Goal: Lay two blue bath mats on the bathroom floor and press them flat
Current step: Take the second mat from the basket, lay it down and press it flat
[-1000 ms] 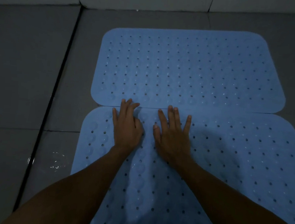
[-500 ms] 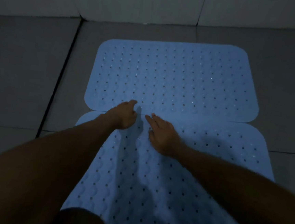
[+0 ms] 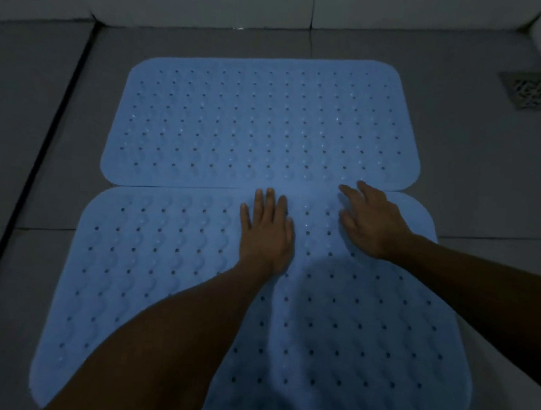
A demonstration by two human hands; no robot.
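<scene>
- Our left hand (image 3: 268,234) lies flat, palm down and fingers spread, grasping nothing, on the near blue mat (image 3: 158,276) just short of the seam; a second ago it pressed further toward the mats' left side, so we have worked rightward along the joint.
- Between the hands, the near mat's far edge meets the far blue mat (image 3: 263,122). The two touch, and around the middle we cannot tell whether one slightly overlaps the other.
- Our right hand (image 3: 372,220) is open too, fingers loosely splayed and holding nothing, its fingertips reaching onto the seam near the far mat's right corner. Half a second ago it sat close beside the left hand; now it is well apart, and we cannot tell whether the palm is fully down.
- Further right, a floor drain (image 3: 531,92) sits in the grey tile floor (image 3: 481,177) by the wall, clear of both mats.
- We judge both mats laid and the left part of the seam pressed; the right corner and the near mat's front area likely remain.
</scene>
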